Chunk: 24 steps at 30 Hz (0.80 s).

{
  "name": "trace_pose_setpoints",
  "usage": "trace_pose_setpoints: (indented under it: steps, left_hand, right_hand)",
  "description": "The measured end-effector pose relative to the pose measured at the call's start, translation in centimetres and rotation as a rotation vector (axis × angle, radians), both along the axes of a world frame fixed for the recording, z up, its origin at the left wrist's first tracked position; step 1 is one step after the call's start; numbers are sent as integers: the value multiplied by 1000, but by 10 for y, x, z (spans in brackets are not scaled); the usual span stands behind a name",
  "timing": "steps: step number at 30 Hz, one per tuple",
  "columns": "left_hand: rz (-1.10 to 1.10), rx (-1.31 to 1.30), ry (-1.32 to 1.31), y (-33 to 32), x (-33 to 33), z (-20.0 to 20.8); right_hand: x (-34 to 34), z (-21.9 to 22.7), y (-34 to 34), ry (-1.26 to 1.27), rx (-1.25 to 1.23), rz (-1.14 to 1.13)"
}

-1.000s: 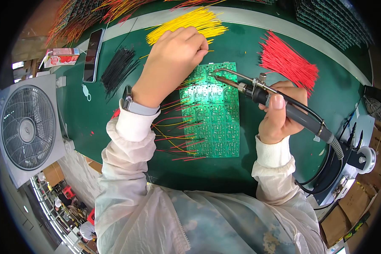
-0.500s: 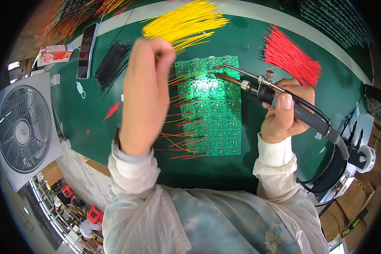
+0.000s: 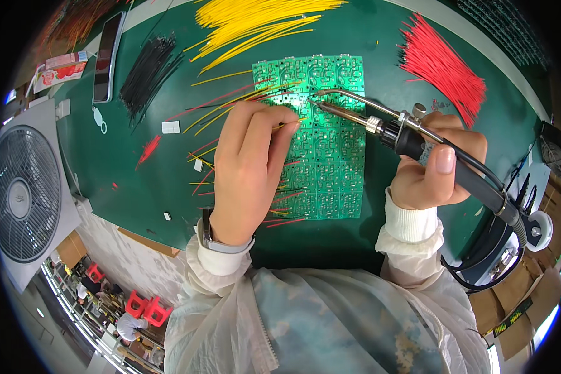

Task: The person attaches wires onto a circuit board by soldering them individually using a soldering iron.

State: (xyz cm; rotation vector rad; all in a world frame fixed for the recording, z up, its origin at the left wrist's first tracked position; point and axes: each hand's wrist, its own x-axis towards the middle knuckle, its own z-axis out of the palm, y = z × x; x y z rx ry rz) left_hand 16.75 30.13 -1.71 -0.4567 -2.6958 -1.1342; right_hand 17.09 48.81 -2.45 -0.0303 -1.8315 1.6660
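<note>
A green panel of circuit boards lies in the middle of the table, with red, black and yellow wires sticking out along its left side. My left hand is over that side, thumb and forefinger pinched on a thin yellow wire, whose end points at the board. Much of the wire is hidden by the fingers. My right hand grips a soldering iron that carries a curved metal feed tube. Its tip and the tube's end hover over or touch the panel's upper middle; contact is unclear.
Bundles of yellow wires, black wires and red wires lie around the panel. A phone and a drink carton sit at far left. A fan stands left, the soldering station right.
My left hand has come down from near the yellow bundle to the panel's left side, bringing a yellow wire to the board. The soldering iron stays over the panel. The whole view has shifted slightly.
</note>
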Motion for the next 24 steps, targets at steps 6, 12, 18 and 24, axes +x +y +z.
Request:
trace_pose_setpoints:
  steps: [6,12,18,24]
  left_hand:
    - [1,26,27,-1,0,-3]
    - [-11,1,51,-1,-3,-3]
    - [-39,-24,59,-2,-7,-2]
    - [-78,-104,96,-9,-15,1]
  right_hand:
    - [16,-3,8,46,-95,141]
    - [18,-7,12,45,-51,145]
    - [17,-4,10,42,-39,108]
    - [16,-6,11,52,-24,110]
